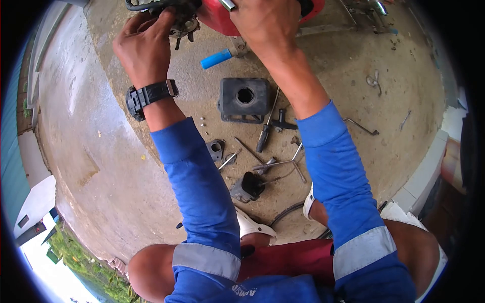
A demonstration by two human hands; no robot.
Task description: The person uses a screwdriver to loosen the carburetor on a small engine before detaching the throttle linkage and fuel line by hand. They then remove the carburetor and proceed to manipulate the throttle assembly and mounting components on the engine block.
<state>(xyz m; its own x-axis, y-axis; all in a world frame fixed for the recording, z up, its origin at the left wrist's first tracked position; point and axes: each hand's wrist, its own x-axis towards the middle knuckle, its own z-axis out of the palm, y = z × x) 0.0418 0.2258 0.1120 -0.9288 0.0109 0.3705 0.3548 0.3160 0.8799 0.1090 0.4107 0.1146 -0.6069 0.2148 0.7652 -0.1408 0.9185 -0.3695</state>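
At the top of the head view, my left hand [144, 50] is closed with thumb and fingers pinching at a dark metal engine part [184, 25] that looks like a carburetor. My right hand [268, 25] is beside a red rounded cover [217, 17]. A short silver metal bar [228, 4] sticks out from its thumb side, and the fingers curl out of sight around it. Below the red cover, a blue-gripped handle [216, 58] points left.
On the concrete floor lie a black plastic box with a round hole [256, 96], a screwdriver [263, 137], a Y-shaped wrench [290, 162], a flat metal plate [215, 149] and a black rubber-like housing [247, 188]. More tools [375, 81] lie to the right.
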